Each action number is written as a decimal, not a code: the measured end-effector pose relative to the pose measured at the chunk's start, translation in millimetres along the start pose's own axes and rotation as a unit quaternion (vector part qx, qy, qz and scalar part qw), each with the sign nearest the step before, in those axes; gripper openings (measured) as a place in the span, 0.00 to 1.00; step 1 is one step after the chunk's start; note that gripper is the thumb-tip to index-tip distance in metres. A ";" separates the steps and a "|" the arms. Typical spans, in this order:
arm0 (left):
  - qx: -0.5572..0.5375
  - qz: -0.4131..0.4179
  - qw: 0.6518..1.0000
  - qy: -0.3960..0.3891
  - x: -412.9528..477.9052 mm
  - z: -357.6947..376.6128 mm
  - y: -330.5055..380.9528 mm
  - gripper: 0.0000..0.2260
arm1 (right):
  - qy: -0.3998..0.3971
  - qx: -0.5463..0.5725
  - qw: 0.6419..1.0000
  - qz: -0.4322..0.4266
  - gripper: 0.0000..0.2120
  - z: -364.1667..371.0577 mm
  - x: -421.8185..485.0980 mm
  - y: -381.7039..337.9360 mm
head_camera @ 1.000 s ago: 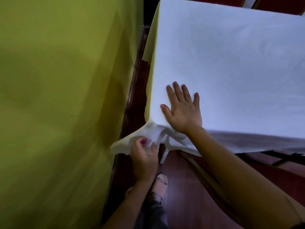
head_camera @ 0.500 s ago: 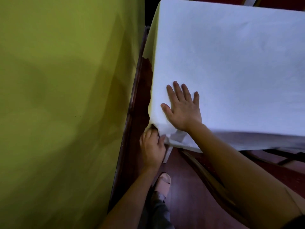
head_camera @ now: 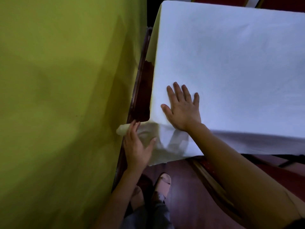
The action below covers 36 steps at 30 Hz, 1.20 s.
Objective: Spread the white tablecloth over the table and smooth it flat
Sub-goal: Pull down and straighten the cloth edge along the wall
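Note:
The white tablecloth (head_camera: 231,63) lies over the table on the right, its near edge hanging over the front side. My right hand (head_camera: 183,108) rests flat on the cloth near the table's front left corner, fingers spread. My left hand (head_camera: 137,144) is below that corner with fingers apart, pressed against the hanging corner of the cloth (head_camera: 165,146), which bunches and sticks out to the left past my fingertips. A yellow-green underlayer (head_camera: 152,43) shows along the table's left edge.
A large yellow-green cloth (head_camera: 57,104) covers another table filling the left half. A narrow dark wooden gap (head_camera: 142,96) runs between the two tables. My sandalled foot (head_camera: 162,182) stands on the dark red floor. A red chair seat (head_camera: 272,176) is under my right arm.
My left hand let go of the pinched corner, tucked in under the table corner, then opened and now presses the hanging cloth. My right hand stayed flat on the top.

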<state>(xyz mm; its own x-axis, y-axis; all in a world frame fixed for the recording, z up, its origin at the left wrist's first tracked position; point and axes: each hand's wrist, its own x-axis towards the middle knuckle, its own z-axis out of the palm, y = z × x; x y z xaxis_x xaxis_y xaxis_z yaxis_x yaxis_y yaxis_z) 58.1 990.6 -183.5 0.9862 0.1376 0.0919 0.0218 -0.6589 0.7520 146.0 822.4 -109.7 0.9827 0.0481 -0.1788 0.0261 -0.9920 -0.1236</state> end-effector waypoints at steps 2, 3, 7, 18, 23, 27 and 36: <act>-0.027 0.011 0.997 -0.073 15.0 -0.3 20.3 0.45 | -0.004 -0.002 1.000 0.005 0.31 0.8 -1.2 1.1; -0.020 -0.008 0.994 -0.107 21.5 2.7 26.2 0.46 | -0.005 -0.005 1.000 0.005 0.31 1.8 -2.2 0.8; 0.006 -0.051 0.992 -0.117 35.7 19.7 13.8 0.22 | -0.008 0.003 1.000 0.004 0.31 1.3 -2.5 -0.9; 0.009 -0.069 0.990 -0.119 26.8 16.6 -43.2 0.13 | -0.009 -0.007 1.000 -0.002 0.32 4.9 -0.9 1.2; -0.237 -0.065 0.969 -0.038 61.9 -2.1 49.7 0.20 | -0.032 0.018 0.999 -0.007 0.31 15.5 -1.7 2.6; 0.110 0.046 0.970 -0.211 46.0 8.4 53.8 0.26 | -0.021 0.179 0.983 0.032 0.26 12.2 -23.9 5.6; 0.408 0.075 0.863 -0.289 69.6 -25.5 97.8 0.27 | -0.147 0.086 0.985 0.033 0.26 -32.8 -77.0 17.4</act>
<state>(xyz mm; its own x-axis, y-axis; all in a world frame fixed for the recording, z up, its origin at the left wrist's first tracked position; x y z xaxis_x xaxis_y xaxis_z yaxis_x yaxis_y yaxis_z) 124.7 954.6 -86.8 0.9001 -0.2305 -0.3697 -0.2371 -0.9711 0.0281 76.8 797.6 -66.0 0.8850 0.0405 -0.4639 -0.0926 -0.9610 -0.2607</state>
